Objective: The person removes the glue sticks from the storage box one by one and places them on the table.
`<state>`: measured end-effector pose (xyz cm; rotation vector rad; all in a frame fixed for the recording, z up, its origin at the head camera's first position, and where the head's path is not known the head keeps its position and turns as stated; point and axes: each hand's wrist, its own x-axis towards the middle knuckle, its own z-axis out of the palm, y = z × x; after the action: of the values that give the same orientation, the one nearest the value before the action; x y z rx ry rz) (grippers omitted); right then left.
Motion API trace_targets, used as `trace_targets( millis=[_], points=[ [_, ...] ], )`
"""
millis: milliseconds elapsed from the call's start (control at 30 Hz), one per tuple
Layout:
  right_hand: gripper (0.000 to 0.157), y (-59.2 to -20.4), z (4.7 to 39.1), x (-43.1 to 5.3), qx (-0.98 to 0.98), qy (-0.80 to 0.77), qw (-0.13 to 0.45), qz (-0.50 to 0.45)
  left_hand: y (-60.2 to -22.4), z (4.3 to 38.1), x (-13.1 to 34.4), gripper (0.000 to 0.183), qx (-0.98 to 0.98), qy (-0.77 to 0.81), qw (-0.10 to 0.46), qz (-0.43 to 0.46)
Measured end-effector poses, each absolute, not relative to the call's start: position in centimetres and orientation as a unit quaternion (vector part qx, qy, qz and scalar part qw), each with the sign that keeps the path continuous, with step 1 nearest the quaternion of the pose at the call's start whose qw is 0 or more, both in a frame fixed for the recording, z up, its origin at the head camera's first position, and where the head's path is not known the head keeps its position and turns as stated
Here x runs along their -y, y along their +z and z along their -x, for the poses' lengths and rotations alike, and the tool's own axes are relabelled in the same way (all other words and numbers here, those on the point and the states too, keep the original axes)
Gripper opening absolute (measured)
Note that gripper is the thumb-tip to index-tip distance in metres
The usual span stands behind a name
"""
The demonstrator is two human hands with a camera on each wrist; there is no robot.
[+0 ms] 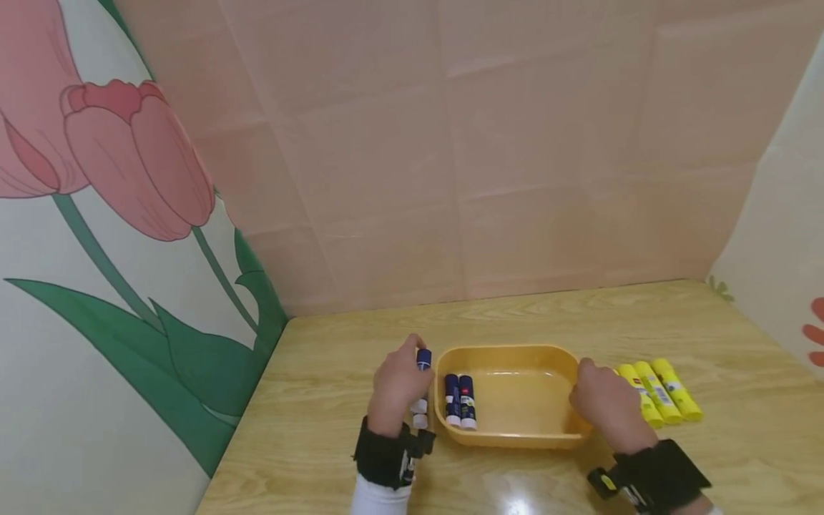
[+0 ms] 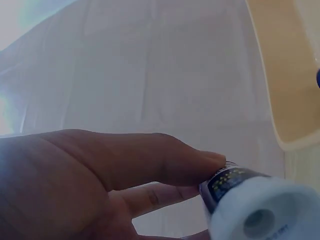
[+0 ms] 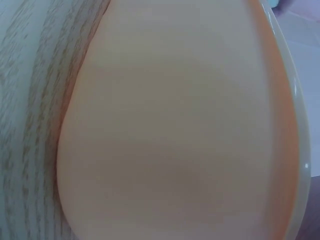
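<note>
My left hand (image 1: 399, 383) pinches a dark blue and white glue stick (image 1: 423, 359) just left of the tan plastic tray (image 1: 508, 441). In the left wrist view, the thumb and fingers hold the glue stick (image 2: 232, 182) by its dark label, and its white base with a round hole faces the camera. White stick ends (image 1: 420, 420) show below that hand in the head view. Two blue glue sticks (image 1: 460, 400) lie side by side at the tray's left end. My right hand (image 1: 605, 400) grips the tray's right rim. The tray's wall (image 3: 170, 125) fills most of the right wrist view.
Three yellow glue sticks (image 1: 666, 393) lie in a row on the wooden table (image 1: 322, 429), right of the tray and partly behind the right hand. A pinkish sheet (image 1: 450, 157) hangs behind the table, and a panel with printed tulips (image 1: 141, 157) stands at the left.
</note>
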<state>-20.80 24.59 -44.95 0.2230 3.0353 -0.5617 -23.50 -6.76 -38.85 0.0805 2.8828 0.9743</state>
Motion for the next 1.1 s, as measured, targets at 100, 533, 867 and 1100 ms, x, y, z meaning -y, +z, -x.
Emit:
trace_targets(
  millis=[100, 533, 867, 1100],
  points=[
    [0.021, -44.9, 20.7, -24.5, -0.98, -0.185, 0.022, -0.068, -39.6, 24.2, 7.6, 0.04, -0.947, 0.317, 0.051, -0.028],
    [0.021, -45.3, 21.1, -24.7, -0.981, -0.175, 0.028, -0.075, -41.8, 26.0, 10.1, 0.037, -0.946, 0.317, 0.066, 0.013],
    [0.021, -45.2, 20.7, -24.6, -0.981, -0.177, 0.021, -0.072, -43.6, 26.5, 10.9, 0.032, -0.938, 0.333, 0.09, 0.043],
    [0.02, -45.1, 20.6, -24.5, -0.982, -0.177, 0.017, -0.068, -45.4, 27.1, 11.1, 0.023, -0.934, 0.34, 0.095, 0.06]
  ],
)
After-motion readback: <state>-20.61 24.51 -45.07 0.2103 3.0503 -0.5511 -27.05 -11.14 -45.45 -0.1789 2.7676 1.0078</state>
